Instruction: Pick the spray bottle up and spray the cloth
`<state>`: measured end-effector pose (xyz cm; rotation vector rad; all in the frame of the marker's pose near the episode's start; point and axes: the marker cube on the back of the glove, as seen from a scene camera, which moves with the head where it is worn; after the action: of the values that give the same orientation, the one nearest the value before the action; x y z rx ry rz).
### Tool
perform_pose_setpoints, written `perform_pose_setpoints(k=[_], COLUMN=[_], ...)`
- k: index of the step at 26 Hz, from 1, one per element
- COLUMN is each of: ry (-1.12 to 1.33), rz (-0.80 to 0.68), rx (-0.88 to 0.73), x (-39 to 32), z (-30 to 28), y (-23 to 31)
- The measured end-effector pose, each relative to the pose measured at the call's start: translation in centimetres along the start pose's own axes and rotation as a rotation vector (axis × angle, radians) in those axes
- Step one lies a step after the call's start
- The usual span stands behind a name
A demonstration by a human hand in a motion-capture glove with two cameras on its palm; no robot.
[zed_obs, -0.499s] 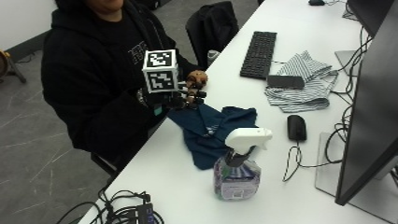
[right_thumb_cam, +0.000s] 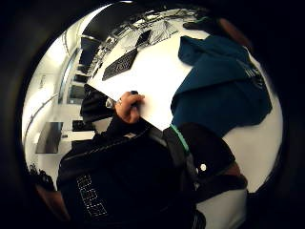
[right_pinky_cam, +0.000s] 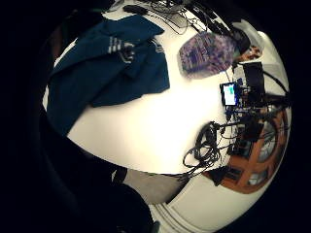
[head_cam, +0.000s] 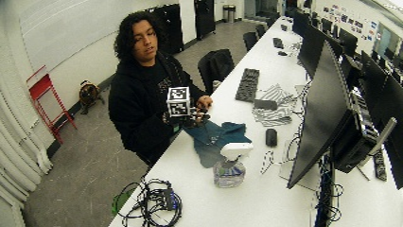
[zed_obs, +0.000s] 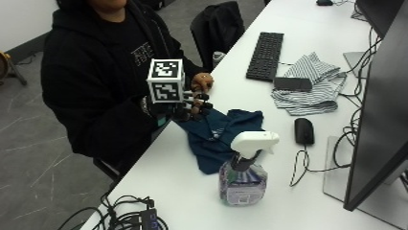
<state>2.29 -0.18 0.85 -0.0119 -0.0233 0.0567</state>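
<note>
A clear spray bottle [zed_obs: 244, 178] with a white trigger head stands upright on the white table [zed_obs: 306, 206], near the monitor side. A crumpled dark blue cloth [zed_obs: 220, 134] lies flat between the bottle and the person. My gloved right hand [zed_obs: 191, 108] hovers over the cloth's corner nearest the person, at the table's edge, well short of the bottle. Its fingers hang loosely curled and hold nothing. The little finger side palm view looks down on the cloth [right_pinky_cam: 107, 68] and the bottle [right_pinky_cam: 206, 53] beyond it. The bare left hand [right_thumb_cam: 127, 106] rests on the table edge.
A black keyboard [zed_obs: 266, 48] and a striped cloth [zed_obs: 312, 86] with a dark flat object on it lie farther along the table. A black mouse [zed_obs: 304, 130] and its cable sit beside the bottle. A monitor [zed_obs: 376, 120] lines the far side, with cables [zed_obs: 127, 215] at the near end.
My gloved hand has sunk slightly toward the cloth. The bottle and cloth have not moved.
</note>
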Motion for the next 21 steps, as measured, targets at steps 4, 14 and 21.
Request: perform_pose_setpoints(k=[4, 14, 21], ry=[-0.027, -0.187, -0.333], rz=[0.089, 0.365, 0.400], rx=[0.057, 0.326, 0.418], x=[4.5, 17.7, 23.0], z=[-0.8, -4.1, -7.4], y=[0.1, -4.3, -5.5])
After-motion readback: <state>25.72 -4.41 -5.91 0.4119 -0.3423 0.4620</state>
